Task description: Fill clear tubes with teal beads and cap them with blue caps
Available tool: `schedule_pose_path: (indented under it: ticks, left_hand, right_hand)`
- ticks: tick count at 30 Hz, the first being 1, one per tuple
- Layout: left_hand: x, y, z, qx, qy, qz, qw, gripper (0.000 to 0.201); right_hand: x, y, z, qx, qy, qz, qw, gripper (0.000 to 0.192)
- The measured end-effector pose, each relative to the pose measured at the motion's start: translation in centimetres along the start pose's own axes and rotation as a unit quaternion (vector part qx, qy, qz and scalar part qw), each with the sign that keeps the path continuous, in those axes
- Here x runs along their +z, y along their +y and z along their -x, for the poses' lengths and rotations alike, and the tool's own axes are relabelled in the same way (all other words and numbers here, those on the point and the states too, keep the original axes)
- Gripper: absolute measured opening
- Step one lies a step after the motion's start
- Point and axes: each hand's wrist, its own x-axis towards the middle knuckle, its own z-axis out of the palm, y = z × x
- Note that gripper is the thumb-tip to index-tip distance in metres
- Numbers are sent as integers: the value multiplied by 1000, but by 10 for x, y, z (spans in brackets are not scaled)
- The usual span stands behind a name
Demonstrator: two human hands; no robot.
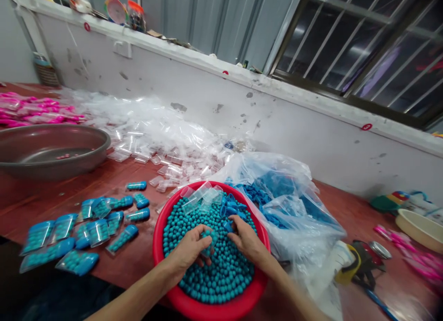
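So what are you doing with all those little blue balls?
A person has both hands in a round red plastic basin full of small teal beads. The left hand holds a small clear plastic bag with beads in it, and the right hand is close beside it. Filled bead packets lie to the left on the red table.

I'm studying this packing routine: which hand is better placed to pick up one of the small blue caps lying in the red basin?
Probably the right hand: its fingers already rest beside the small blue caps at the round red plastic basin's far side. The left hand holds a small clear bag of teal beads.
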Motion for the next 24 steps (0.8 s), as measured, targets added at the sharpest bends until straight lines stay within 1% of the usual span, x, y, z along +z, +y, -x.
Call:
schedule_pose_path:
  ticks: [1,3,4,5,6,8,10,11,13,15,18,22,24]
  left_hand:
    - [0,0,0,5,-2,-5,1000,34]
    - [1,-2,0,22,-6,-20,1000,34]
    - [1,-3,0,35,-8,-26,999,32]
    - [2,-4,0,46,-10,-31,998,30]
    - [2,-5,0,55,-11,-36,998,27]
    - [3,-7,-1,68,-13,-43,997,23]
    - [3,-7,-1,75,-15,-49,996,19]
    - [3,-7,-1,76,-15,-53,996,19]
    - [3,-6,0,75,-18,-62,995,18]
    - [4,-5,1,86,-20,-63,994,18]
    - [5,-5,4,114,-27,-59,991,22]
    - [5,-6,6,105,-29,-64,992,28]
    - [5,-6,6,101,-29,-71,992,30]
  right_hand:
    - [-1,-3,-1,16,3,-74,997,26]
    - [2,-11,-3,31,-15,-194,980,19]
    - [5,-16,-3,27,-25,-230,972,19]
    - [8,-21,-2,19,-28,-244,969,21]
    - [10,-25,0,9,-22,-236,971,23]
    - [13,-31,4,-26,8,-178,984,25]
    - [10,-32,8,-68,30,-119,990,25]
    - [8,-32,9,-79,33,-106,991,25]
    - [2,-29,11,-69,15,-116,991,30]
    - [-1,-27,12,-37,-10,-138,990,35]
    - [1,-29,14,-19,-30,-149,988,35]
    - [5,-31,18,-48,-11,-129,990,35]
    - [6,-30,19,-43,-3,-146,988,36]
